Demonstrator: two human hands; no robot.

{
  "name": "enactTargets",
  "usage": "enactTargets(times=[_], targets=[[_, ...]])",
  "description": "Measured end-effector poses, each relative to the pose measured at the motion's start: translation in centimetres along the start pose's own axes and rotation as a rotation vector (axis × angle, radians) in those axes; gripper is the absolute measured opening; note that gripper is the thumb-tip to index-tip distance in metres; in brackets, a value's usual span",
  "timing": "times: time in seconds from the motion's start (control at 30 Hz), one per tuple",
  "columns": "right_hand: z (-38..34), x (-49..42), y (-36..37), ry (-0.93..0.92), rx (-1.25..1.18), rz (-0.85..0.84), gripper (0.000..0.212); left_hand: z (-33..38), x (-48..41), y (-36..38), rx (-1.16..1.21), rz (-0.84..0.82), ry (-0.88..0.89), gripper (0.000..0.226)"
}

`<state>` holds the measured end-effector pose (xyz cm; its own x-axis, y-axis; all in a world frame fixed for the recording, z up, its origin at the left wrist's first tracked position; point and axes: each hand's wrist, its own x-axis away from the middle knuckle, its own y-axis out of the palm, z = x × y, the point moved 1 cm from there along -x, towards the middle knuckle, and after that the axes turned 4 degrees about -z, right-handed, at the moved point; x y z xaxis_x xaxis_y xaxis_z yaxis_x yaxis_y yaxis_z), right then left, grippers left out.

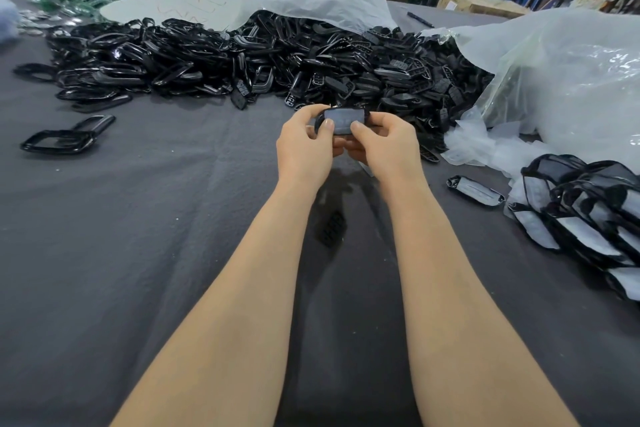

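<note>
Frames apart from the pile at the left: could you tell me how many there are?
2: one frame by the left edge, the other overlapping its right end. Others may be hidden.

Single head-worn wide-angle view, looking forward and down along both forearms onto the desk [138,218], hands close, mid-frame.

The black key-fob shell [341,121] is a small rounded oblong, its pale grey, faintly glossy face turned up toward me. It lies lengthwise from 9 to 3 o'clock, straight ahead at 12 o'clock, with my left hand [304,146] pinching its 9 o'clock end and my right hand [384,146] pinching its 3 o'clock end.
</note>
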<state>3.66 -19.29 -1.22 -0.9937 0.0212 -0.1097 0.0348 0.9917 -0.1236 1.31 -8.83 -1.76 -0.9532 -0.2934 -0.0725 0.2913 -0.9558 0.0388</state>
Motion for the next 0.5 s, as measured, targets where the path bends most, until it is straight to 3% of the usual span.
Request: enactTargets(times=[0.5], targets=[[0.01, 0.01, 0.09, -0.012, 0.014, 0.034, 0.017, 0.27, 0.42, 0.00, -0.106, -0.007, 0.022, 0.021]])
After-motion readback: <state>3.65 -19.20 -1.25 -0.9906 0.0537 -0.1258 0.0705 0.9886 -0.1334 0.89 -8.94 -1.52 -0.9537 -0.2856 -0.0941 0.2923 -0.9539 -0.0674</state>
